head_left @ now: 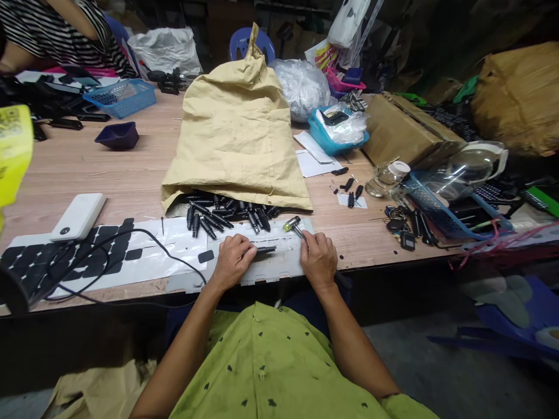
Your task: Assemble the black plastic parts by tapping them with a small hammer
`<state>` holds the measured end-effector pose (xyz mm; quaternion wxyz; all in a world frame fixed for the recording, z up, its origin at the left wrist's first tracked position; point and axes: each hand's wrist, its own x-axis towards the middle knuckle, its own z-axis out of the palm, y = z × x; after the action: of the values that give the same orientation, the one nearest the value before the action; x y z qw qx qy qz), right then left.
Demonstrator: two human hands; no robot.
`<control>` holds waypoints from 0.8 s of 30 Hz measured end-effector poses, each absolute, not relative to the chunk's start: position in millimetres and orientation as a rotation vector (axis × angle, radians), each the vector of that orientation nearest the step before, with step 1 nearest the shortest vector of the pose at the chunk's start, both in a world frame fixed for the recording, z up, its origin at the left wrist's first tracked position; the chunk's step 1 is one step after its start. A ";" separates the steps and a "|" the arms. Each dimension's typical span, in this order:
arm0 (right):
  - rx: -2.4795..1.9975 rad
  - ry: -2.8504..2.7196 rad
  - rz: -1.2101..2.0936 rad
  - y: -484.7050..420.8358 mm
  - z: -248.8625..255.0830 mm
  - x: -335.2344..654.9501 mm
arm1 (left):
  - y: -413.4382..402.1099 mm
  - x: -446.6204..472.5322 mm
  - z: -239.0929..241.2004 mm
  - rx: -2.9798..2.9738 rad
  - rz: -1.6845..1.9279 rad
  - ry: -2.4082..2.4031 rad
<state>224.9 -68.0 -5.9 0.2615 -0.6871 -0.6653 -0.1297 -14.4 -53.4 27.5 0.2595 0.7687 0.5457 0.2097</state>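
Observation:
My left hand (234, 259) is closed around a slim black rod-like part (265, 249), whose end sticks out to the right over a worn grey-white board (279, 267). In my right hand (319, 259) is a small hammer (292, 223) with a yellow-green face on its head, gripped by the handle. The hammer head is raised a little to the upper right of the black part, apart from it. Just beyond my hands, several black cylindrical parts (209, 220) spill from the mouth of a large tan cloth sack (238, 134).
A white power bank (78, 216) and a black cable (166, 250) lie to the left, by a sheet of black stickers (102, 247). On the right are a glass jar (386, 178), a blue basket (458, 215) and a cardboard box (406, 131). A person in striped clothing (65, 35) sits at the far left.

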 end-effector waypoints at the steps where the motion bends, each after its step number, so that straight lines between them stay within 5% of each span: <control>1: -1.857 -1.802 -0.365 -67.9 -6.0 224.6 | -57.2 -18.1 29.7 2.110 0.554 1.383; 13: -1.873 -1.796 -0.358 -68.3 -6.9 223.2 | -93.3 -26.9 30.0 2.195 0.492 1.112; 19: -1.871 -1.792 -0.370 -67.5 -7.8 221.5 | -46.6 -3.2 41.7 1.823 0.850 1.520; 24: -1.853 -1.787 -0.357 -66.8 -10.0 222.0 | -7.5 21.1 39.0 1.863 0.804 1.884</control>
<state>222.0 -66.8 -10.0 0.2678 -0.6870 -0.6625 -0.1322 21.1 -7.5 39.0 0.1852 0.6611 0.6687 0.2854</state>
